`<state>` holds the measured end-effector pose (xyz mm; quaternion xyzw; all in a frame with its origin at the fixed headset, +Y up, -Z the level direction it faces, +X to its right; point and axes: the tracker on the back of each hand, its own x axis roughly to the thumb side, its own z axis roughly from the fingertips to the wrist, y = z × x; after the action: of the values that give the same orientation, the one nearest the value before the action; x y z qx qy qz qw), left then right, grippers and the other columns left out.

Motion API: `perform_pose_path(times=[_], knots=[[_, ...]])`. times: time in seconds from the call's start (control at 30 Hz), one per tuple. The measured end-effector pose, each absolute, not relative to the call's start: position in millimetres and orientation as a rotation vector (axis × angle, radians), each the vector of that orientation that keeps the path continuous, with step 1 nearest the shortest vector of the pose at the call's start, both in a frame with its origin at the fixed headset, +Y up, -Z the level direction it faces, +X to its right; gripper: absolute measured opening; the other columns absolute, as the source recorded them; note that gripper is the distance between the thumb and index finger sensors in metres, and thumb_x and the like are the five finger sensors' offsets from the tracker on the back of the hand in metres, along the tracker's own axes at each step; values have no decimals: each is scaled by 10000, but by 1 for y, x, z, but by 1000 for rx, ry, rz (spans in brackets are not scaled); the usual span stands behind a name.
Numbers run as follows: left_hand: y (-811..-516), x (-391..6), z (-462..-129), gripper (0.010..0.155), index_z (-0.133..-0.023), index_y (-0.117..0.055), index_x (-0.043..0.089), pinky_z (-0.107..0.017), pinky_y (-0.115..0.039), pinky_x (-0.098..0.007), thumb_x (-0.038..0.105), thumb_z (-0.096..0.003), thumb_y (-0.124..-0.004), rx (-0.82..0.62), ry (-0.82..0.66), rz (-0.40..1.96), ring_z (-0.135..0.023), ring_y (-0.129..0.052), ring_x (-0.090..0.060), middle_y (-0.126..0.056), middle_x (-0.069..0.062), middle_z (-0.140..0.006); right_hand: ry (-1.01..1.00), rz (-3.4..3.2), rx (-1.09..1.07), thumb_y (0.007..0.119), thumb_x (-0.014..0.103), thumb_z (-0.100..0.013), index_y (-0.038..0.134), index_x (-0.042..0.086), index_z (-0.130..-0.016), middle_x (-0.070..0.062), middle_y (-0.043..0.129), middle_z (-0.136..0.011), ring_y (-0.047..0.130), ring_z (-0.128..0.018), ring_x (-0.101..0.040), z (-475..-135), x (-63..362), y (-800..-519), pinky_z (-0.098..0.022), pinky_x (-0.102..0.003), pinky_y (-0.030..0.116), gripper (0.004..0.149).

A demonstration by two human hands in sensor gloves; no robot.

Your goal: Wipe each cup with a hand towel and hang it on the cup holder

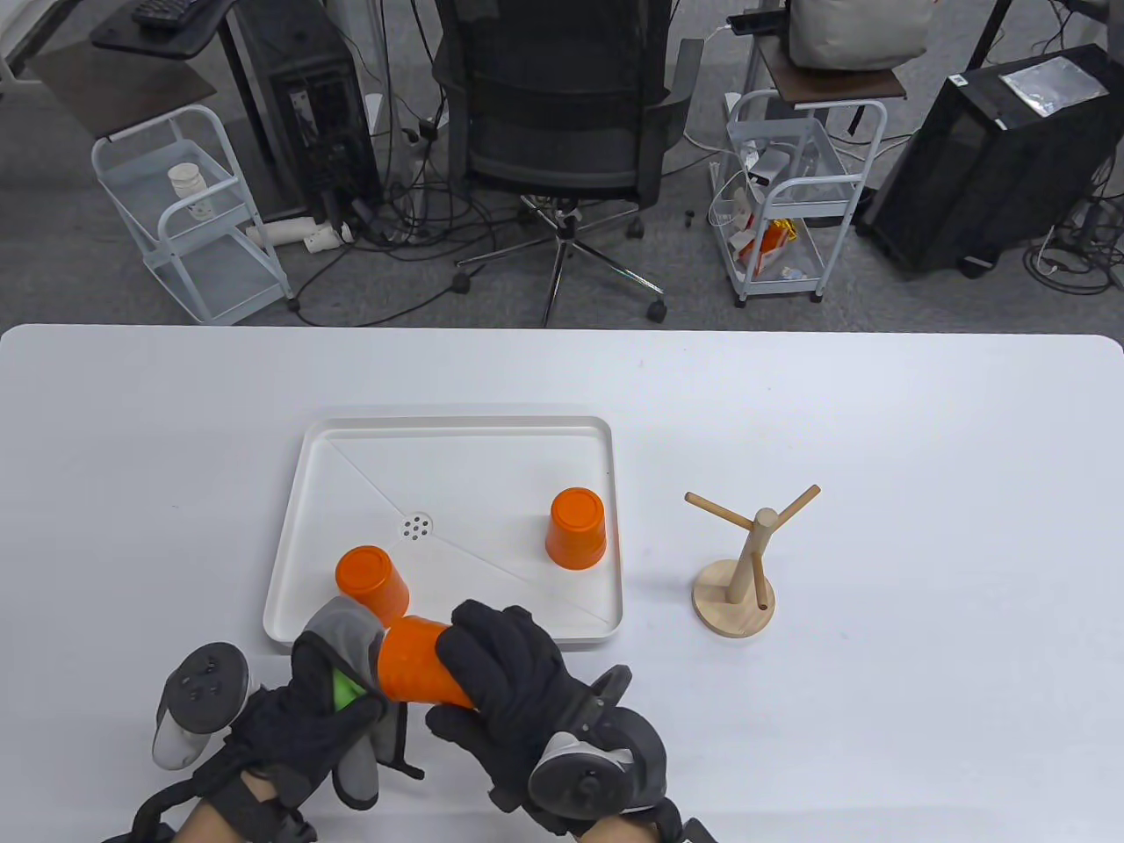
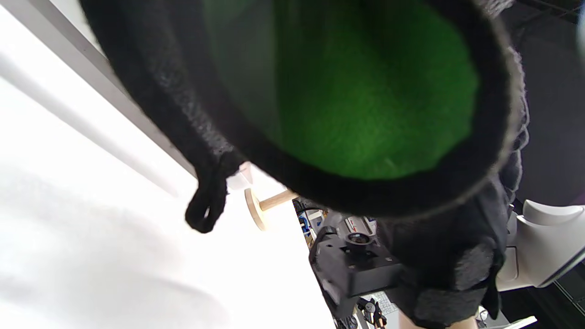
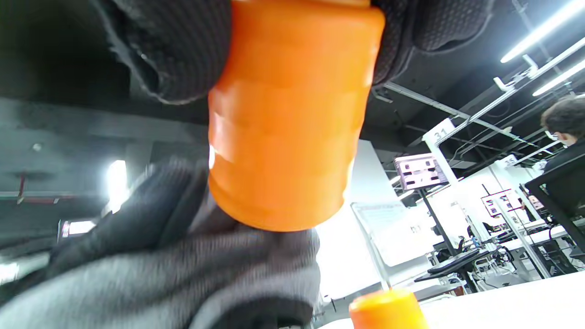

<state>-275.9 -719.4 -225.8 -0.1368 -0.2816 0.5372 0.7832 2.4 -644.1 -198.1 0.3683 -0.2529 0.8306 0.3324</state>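
Hands: both at near desk edge, black sensor gloves, tracker on each back
Right hand (image 1: 505,672): fingers curled round held cup (image 1: 420,672), gripping its open-end half; cup lies on its side in the air, base pointing left toward the towel
Left hand (image 1: 303,716): fingers and thumb wrapped round hand towel (image 1: 351,637), grey outside with green inner face, pressing it against the base end of the held cup
Left wrist view: towel's green face and black edge fill most of the frame; a black hanging loop (image 2: 206,208) dangles from it
Right wrist view: held cup between glove fingers, grey towel touching its lower end
Desk (image 1: 922,702): white, carries tray and holder
Tray (image 1: 461,426): white, shallow, drain holes near middle, just beyond the hands
Near-left cup (image 1: 371,580): orange, upside down in tray's near-left part, just beside the towel
Far-right cup (image 1: 576,527): orange, upside down near tray's right wall, apart from the other
Cup holder (image 1: 746,566): wooden, round base, upright post with angled pegs, right of tray, no cup on it
Behind desk: office chair (image 1: 562,114), two white carts, black computer towers on grey floor
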Motion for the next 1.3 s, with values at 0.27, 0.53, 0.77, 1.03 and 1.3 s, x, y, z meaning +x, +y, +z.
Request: perform_pose_path(times=[0.27, 0.53, 0.77, 1.03, 1.3], knots=[[-720, -278, -227, 793, -981, -43, 512, -643, -742, -517, 661, -493, -650, -292, -575, 1165, -780, -863, -222, -97, 15, -1151, -720, 2199, 821, 732, 452, -482, 483, 168, -1052, -237, 569, -1089, 734, -848, -480, -194, 51, -589, -684, -647, 599, 685], [-720, -278, -227, 793, -984, -42, 504, -641, -741, -521, 663, -494, -645, -299, -578, 1159, -778, -865, -227, -107, 10, -1152, -782, 2333, 620, 696, 447, -490, 527, 185, -1064, -237, 554, -1105, 720, -859, -484, -201, 113, -533, -697, -652, 581, 653], [-720, -278, -228, 792, -986, -44, 499, -641, -739, -526, 662, -494, -643, -296, -577, 1157, -779, -864, -231, -111, 6, -1151, -688, 2322, 308, 679, 431, -496, 539, 188, -1074, -220, 561, -1118, 679, -869, -504, -232, 173, -519, -712, -668, 533, 642], [-722, -278, -227, 792, -986, -44, 496, -644, -736, -529, 662, -493, -642, -303, -573, 1153, -782, -863, -233, -113, 5, -1150, -512, 2229, -81, 691, 407, -503, 528, 216, -1083, -186, 505, -1158, 576, -920, -510, -276, 229, -536, -749, -672, 436, 632], [-724, -278, -226, 791, -985, -45, 495, -646, -734, -531, 661, -492, -640, -312, -560, 1146, -785, -862, -233, -115, 5, -1150, -426, 2167, -325, 708, 384, -514, 506, 252, -1092, -129, 425, -1196, 455, -978, -484, -308, 262, -558, -794, -647, 330, 627]])
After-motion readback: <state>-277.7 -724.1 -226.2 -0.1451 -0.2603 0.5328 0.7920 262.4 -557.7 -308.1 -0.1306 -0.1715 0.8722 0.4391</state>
